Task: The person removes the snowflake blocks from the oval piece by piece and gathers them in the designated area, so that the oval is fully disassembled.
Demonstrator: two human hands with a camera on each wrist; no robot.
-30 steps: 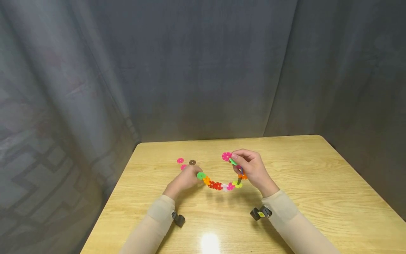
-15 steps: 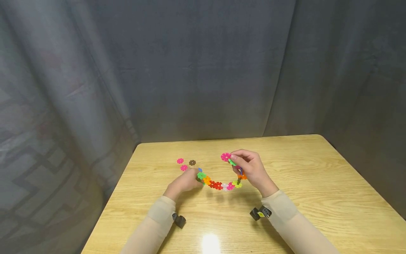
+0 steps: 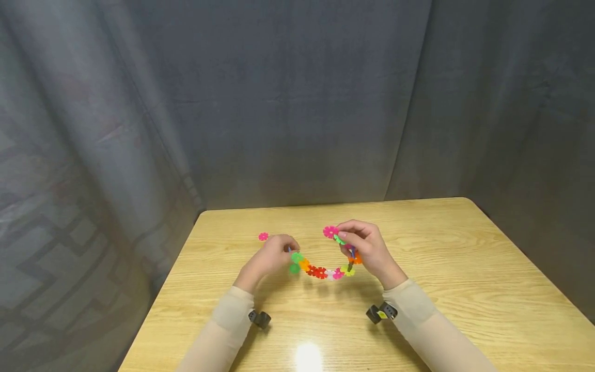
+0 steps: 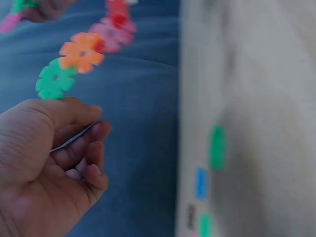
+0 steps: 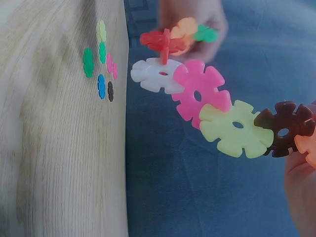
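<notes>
Left end of the flower-piece chain (image 3: 325,268) is covered by the left hand (image 3: 269,257) in the head view; which piece is pinched cannot be told. In the left wrist view a thin blue sliver (image 4: 74,139) is seen between the fingers (image 4: 84,148), shape unreadable, and the loose pieces (image 4: 205,182) on the table (image 4: 256,98) are blurred to smears. At 3 o'clock in the right wrist view, the right hand (image 5: 301,187) and an orange piece (image 5: 307,148) are cut by the edge.
</notes>
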